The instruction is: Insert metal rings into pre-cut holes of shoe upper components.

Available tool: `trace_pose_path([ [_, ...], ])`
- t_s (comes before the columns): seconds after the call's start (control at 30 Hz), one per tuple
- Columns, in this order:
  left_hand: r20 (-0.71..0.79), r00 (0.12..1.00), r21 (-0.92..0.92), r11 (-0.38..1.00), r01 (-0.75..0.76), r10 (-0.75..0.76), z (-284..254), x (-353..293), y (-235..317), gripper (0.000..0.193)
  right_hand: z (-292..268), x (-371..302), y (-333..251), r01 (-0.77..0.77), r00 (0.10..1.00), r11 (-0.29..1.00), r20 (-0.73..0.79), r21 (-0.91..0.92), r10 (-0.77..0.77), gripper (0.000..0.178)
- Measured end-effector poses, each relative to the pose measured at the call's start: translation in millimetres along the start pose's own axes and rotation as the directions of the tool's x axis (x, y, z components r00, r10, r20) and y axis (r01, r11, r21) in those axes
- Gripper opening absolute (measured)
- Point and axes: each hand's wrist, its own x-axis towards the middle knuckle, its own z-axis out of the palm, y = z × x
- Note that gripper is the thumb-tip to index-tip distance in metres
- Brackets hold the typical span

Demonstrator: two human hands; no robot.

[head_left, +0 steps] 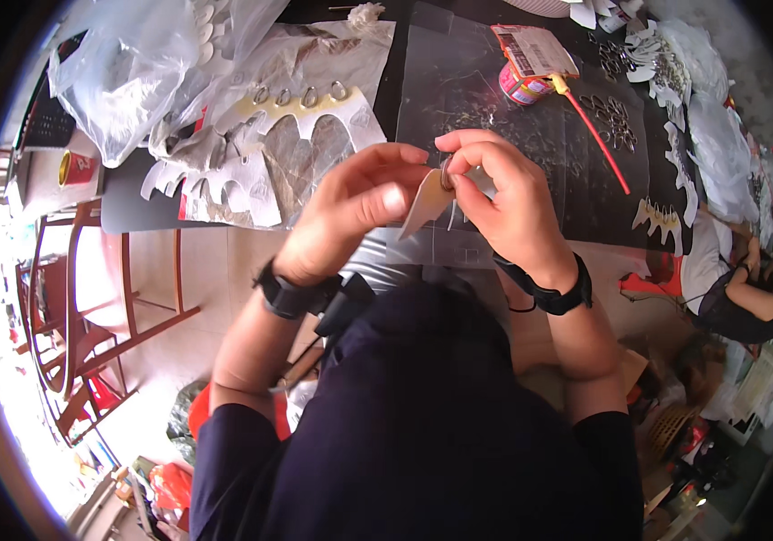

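A white cut-out piece (424, 206) with a yellowish patch is held up between my hands above the table's near edge. My left hand (355, 203) grips its left side, thumb against fingers. At the piece's upper right, my right hand (511, 200) pinches a small metal ring (446, 175) between thumb and forefinger, partly hidden by the fingertips. To the left on the table lies a scalloped white strip (314, 115), with several metal rings along its yellowish edge. More white cut-outs (246, 185) are spread nearer me.
A pink tin (523, 86) carries a flat packet (535, 52) and a red-handled brush (595, 135). Loose metal rings (612, 122) lie to the right. Plastic bags (134, 77) cover the far left. A wooden chair (98, 307) stands left; another person (738, 270) sits at the right.
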Motion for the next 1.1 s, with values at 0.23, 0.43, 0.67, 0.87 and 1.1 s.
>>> trace_pose_path([
  [0.23, 0.032, 0.997, 0.253, 0.966, 0.055, -0.065, -2.9, 18.4, -13.5, 0.017, 11.6, 9.2, 0.1, 0.125, 0.992, 0.987, 0.041, -0.103, -0.121, 0.013],
  [0.43, 0.032, 0.991, -0.607, 0.785, 0.123, -0.131, -1.6, 20.6, -53.0, 0.015, 18.2, 2.5, 14.6, 0.249, 0.968, 0.938, 0.048, -0.240, -0.245, 0.014],
  [0.67, 0.082, 0.997, -0.472, 0.881, 0.041, -0.003, -3.8, 21.0, -60.3, 0.014, 5.7, -5.8, 6.8, 0.258, 0.966, 0.930, 0.073, -0.263, -0.247, 0.018],
  [0.87, -0.132, 0.964, -0.126, 0.960, -0.249, 0.232, 13.0, 22.0, -55.9, 0.008, 0.0, -14.9, 6.8, -0.137, 0.990, 0.975, -0.012, 0.174, 0.141, 0.013],
  [1.1, -0.168, 0.962, -0.079, 0.970, -0.232, 0.216, 14.5, 22.4, -56.0, 0.011, -4.7, -11.1, -1.7, -0.203, 0.976, 0.958, -0.038, 0.201, 0.214, 0.006],
])
